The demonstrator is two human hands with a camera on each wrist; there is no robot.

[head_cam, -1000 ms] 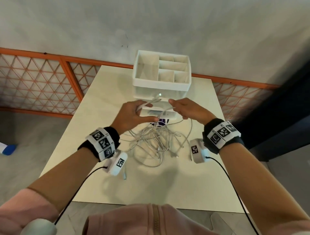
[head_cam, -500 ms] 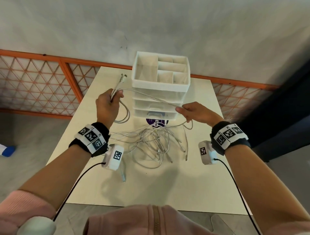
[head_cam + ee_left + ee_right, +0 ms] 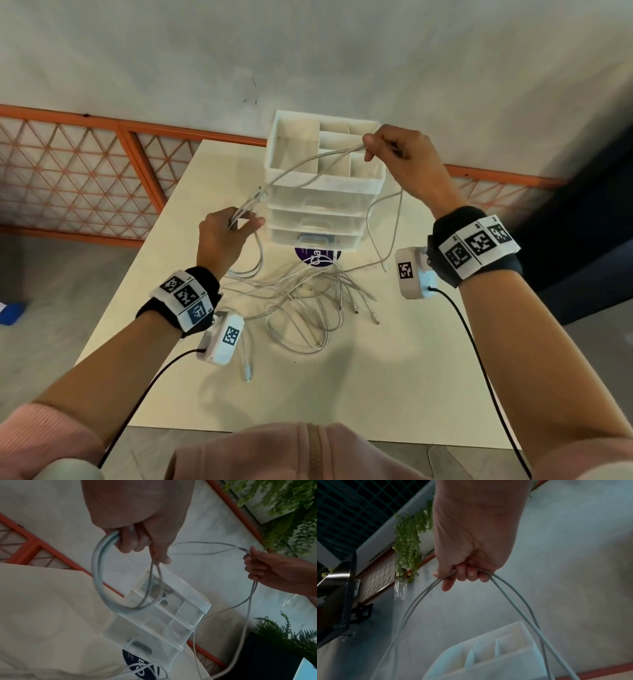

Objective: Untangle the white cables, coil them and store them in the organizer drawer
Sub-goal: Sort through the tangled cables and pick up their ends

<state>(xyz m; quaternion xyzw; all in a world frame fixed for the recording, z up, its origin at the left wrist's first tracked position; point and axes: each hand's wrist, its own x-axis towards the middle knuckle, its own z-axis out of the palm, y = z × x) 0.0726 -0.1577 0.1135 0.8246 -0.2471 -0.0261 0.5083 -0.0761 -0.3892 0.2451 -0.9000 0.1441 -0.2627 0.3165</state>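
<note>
White cable (image 3: 301,168), thin and rubbery, doubled strands, strung through the air between both hands above the organizer (image 3: 325,178). Left hand (image 3: 222,240) has its fingers curled round a loop of it, plug ends poking up past the knuckles; the left wrist view shows that loop (image 3: 102,574) hanging round beneath the fist. Right hand (image 3: 404,161) is raised over the organizer's open top, fingers closed on the strands, which drop from it on both sides, one run trailing down the organizer's right side to the tabletop (image 3: 411,377). Remaining white cables (image 3: 308,301) lie in a loose tangled heap on the tabletop just in front of the organizer, several plug ends splayed to the right. One more connector (image 3: 247,371) lies apart, nearer the person. Organizer: white divided tray on top, compartments look bare; three translucent drawers stacked below, all pushed in, contents too faint to tell. A purple round sticker (image 3: 317,257) shows at its foot. Tabletop cream. Behind: grey plaster wall, orange lattice railing (image 3: 85,178).
</note>
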